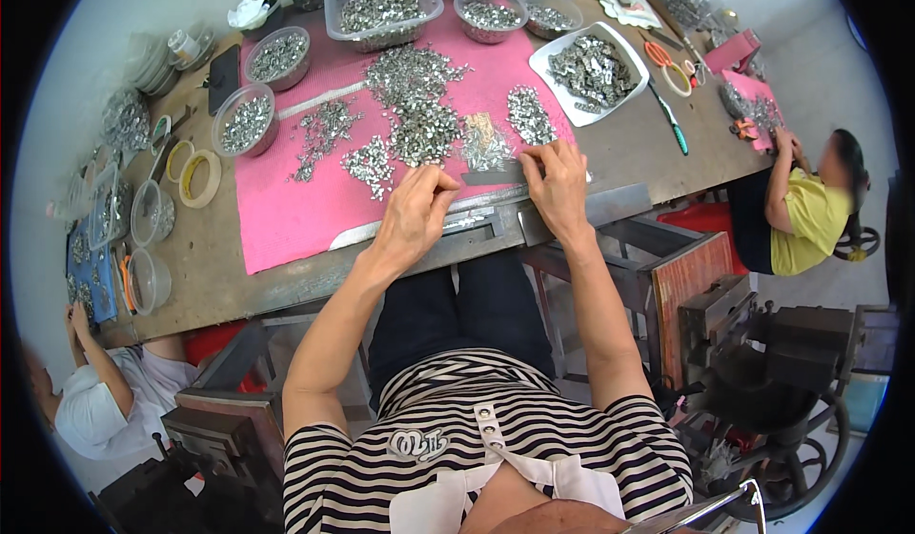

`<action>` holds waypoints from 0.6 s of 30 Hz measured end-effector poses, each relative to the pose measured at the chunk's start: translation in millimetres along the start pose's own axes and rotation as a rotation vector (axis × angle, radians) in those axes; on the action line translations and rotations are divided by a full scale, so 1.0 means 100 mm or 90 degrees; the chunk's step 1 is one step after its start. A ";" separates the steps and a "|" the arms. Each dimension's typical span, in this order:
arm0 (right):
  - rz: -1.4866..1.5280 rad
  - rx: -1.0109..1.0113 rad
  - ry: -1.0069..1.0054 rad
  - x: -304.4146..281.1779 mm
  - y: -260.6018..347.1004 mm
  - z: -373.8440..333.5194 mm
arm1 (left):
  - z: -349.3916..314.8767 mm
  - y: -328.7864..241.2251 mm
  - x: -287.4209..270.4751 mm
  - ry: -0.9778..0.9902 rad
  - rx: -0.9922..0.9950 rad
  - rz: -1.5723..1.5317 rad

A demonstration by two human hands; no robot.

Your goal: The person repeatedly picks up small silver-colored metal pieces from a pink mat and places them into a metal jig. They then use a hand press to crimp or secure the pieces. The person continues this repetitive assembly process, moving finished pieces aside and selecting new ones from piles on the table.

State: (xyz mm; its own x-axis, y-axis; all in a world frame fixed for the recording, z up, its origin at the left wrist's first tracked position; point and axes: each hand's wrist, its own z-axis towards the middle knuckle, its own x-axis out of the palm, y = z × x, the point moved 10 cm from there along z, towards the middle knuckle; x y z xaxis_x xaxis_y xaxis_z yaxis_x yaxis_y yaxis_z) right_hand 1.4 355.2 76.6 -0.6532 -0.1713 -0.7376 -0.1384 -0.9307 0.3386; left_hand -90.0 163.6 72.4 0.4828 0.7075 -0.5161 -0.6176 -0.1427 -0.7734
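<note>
My left hand (416, 212) is at the near edge of a pink mat (276, 215), its fingertips curled together in a pinch. What it holds, if anything, is too small to make out. My right hand (559, 187) pinches too, beside a flat grey metal strip (494, 175); its fingertips hide whatever is between them. Between and beyond my hands lie a heap of small silvery metal parts (424, 132) and a bundle of thin pins (487, 153). Smaller piles (368, 164) of metal parts sit to the left, and another pile (530, 114) lies just beyond my right hand.
Clear tubs (246, 122) and a rectangular container (383, 10) of metal parts stand around the mat. A white tray (589, 71), a green-handled tool (670, 119), scissors (667, 57) and tape rolls (200, 178) surround them. Co-workers sit right (810, 205) and left (124, 391).
</note>
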 end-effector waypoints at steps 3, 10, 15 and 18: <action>-0.048 -0.020 -0.008 0.04 0.04 0.02 | -0.09 -0.01 -0.05 -0.006 -0.048 -0.035; -0.092 -0.020 0.013 0.10 0.01 0.04 | -0.25 -0.06 -0.04 0.026 -0.044 -0.013; -0.097 -0.037 0.013 0.09 0.03 0.05 | -0.27 -0.15 -0.01 0.025 -0.004 0.016; -0.070 -0.023 0.025 0.09 0.02 0.07 | -0.30 -0.15 0.03 0.014 0.006 0.047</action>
State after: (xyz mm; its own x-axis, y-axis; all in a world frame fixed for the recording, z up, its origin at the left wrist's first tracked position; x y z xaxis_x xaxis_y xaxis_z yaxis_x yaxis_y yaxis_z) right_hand -9.5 354.4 74.6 -0.6055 -0.0787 -0.7920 -0.1811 -0.9554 0.2334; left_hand -60.8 147.2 72.0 0.4494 0.6796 -0.5798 -0.6581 -0.1871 -0.7293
